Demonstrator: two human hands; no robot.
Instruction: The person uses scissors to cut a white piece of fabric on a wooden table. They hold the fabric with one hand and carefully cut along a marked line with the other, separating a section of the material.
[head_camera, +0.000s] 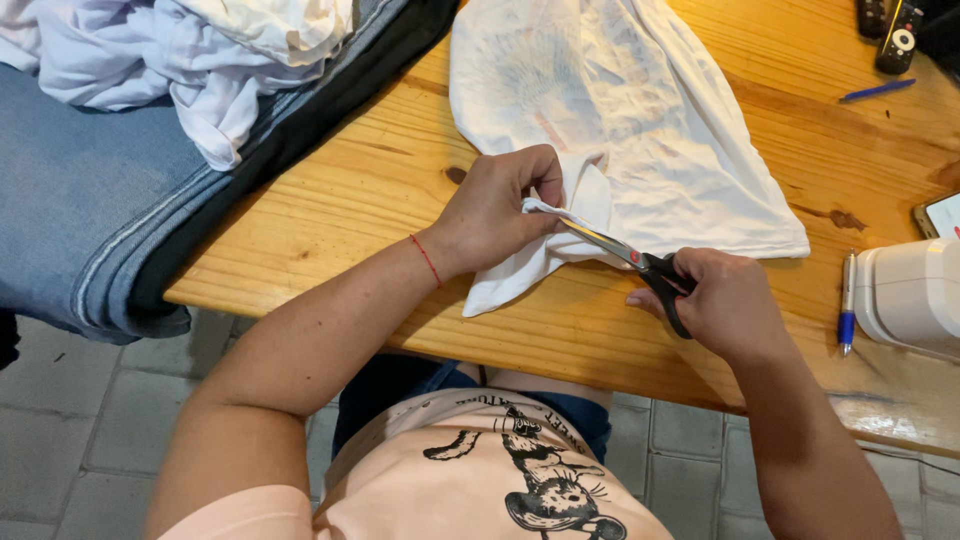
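Observation:
A white garment lies spread on a wooden table. My left hand pinches a strip of its near edge and holds it up. My right hand grips black-handled scissors; their blades point left toward the pinched cloth and reach the strip at my left fingers. A thin red string circles my left wrist.
Folded blue denim and a heap of white cloth cover the table's left end. A white appliance, a silver-and-blue pen, a blue pen, a phone and a remote control lie at the right.

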